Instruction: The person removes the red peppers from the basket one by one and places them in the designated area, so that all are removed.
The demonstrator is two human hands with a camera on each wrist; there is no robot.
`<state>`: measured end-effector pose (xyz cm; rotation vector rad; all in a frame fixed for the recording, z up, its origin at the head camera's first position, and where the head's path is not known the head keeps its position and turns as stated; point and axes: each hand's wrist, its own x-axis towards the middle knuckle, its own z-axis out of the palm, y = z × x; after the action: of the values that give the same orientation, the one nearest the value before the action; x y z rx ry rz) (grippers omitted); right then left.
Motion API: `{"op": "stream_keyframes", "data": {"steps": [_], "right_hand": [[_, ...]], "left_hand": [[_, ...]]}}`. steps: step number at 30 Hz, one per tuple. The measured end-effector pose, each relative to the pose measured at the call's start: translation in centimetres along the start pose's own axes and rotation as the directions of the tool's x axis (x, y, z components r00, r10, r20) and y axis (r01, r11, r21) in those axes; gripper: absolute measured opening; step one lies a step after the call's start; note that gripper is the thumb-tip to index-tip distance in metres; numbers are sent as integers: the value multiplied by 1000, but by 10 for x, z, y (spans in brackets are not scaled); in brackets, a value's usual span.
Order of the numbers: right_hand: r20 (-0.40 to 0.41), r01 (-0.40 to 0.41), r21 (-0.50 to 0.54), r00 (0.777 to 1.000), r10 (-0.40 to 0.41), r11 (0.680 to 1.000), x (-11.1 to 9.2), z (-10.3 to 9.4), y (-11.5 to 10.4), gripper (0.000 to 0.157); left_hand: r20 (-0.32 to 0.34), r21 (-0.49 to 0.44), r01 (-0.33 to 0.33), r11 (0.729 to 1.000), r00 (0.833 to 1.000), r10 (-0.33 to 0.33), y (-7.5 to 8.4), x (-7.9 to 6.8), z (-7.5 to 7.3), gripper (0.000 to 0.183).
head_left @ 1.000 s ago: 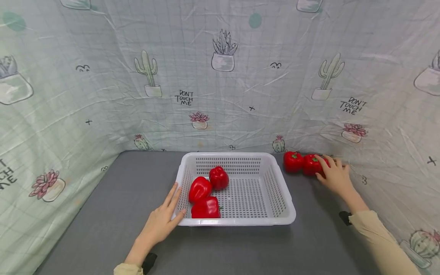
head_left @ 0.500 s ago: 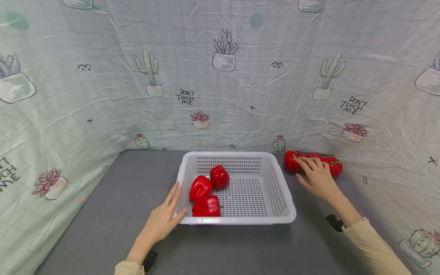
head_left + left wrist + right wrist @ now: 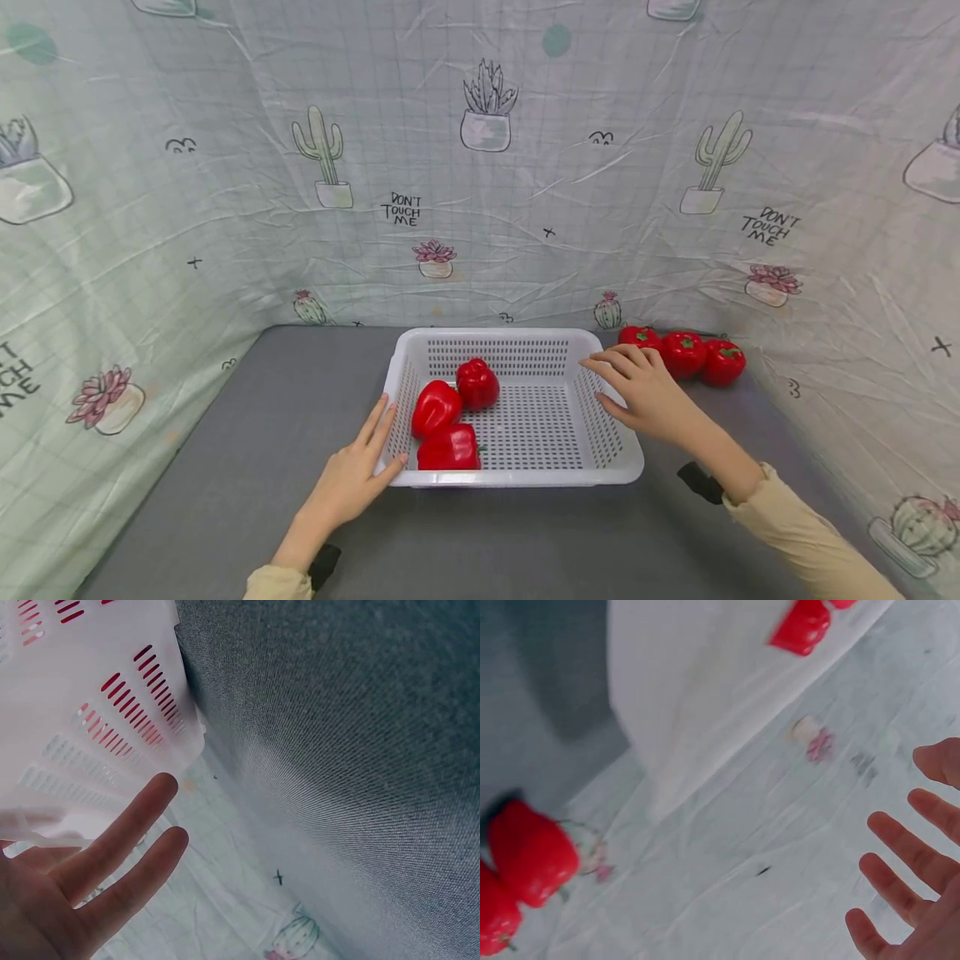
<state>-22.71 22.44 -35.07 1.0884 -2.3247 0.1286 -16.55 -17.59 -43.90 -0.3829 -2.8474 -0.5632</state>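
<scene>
A white perforated plastic basket stands mid-table, with red bell peppers in its left half. My left hand rests against the basket's left side, fingers fairly straight and thumb near the front corner. The left wrist view shows two of its fingers outside the slotted wall. Over the basket's right rim hovers my right hand, fingers spread and holding nothing. Behind and right of it, three more bell peppers sit in a row, the leftmost partly hidden by the hand. Two of these appear in the right wrist view.
The basket stands on a grey tabletop. A pale curtain printed with cacti hangs around the back and both sides, close behind the row of peppers.
My right hand has moved left from the right end of the pepper row, passing over the row to the basket's right rim. The left hand and all the peppers keep their places.
</scene>
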Motion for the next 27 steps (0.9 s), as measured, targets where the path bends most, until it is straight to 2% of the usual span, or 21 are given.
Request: {"op": "stream_keyframes", "data": {"steps": [4,9,14,20,27], "right_hand": [[10,75,12,997,-75,997,16,-1,-14,52],[97,129,-14,987,-127,992,34,2,-31,51],[133,202,-25,971,-197,979,49,8,-46,52],[217,290,-36,936,-276,956,68,14,-60,50],[283,391,-59,889,-361,918,86,31,-73,54]], "left_hand": [[1,-1,5,1000,1000,-5,0,0,-1,72],[3,7,6,1000,1000,-6,0,-1,-2,72],[6,16,-4,1000,1000,4,1,0,-3,72],[3,24,-1,1000,1000,1,1,0,-4,72],[7,24,11,1000,1000,-11,3,1,-3,73]]}}
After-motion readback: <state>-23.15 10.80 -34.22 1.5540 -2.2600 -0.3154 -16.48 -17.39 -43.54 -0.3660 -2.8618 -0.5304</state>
